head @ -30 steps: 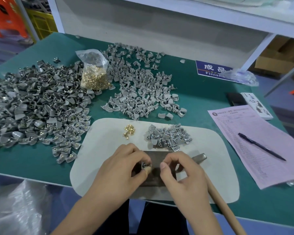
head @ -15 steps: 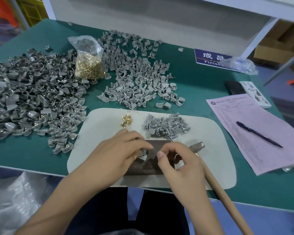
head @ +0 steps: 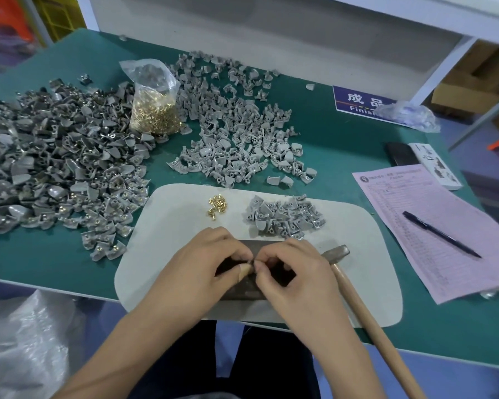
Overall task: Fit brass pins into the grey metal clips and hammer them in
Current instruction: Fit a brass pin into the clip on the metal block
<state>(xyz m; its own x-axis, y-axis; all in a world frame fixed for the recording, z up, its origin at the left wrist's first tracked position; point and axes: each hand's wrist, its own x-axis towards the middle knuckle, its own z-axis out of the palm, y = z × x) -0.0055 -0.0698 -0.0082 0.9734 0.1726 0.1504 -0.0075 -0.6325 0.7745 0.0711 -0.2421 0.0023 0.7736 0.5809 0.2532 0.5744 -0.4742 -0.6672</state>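
2 hands, my left hand (head: 205, 269) and right hand (head: 294, 272), pinch something tiny over the dark metal block (head: 244, 287); hammer (head: 355, 298) at 3 o'clock.

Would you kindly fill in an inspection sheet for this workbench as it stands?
Surface: green bench with white mat.
Job's things: loose brass pins, clip pile, dark block, hammer lying on mat.
Clutter: bagged pins, pink form, pen.
Hands: left hand and right hand pinch a small part together over block.
Cables: nothing seen.
Surroundings: blue sign, cardboard boxes.
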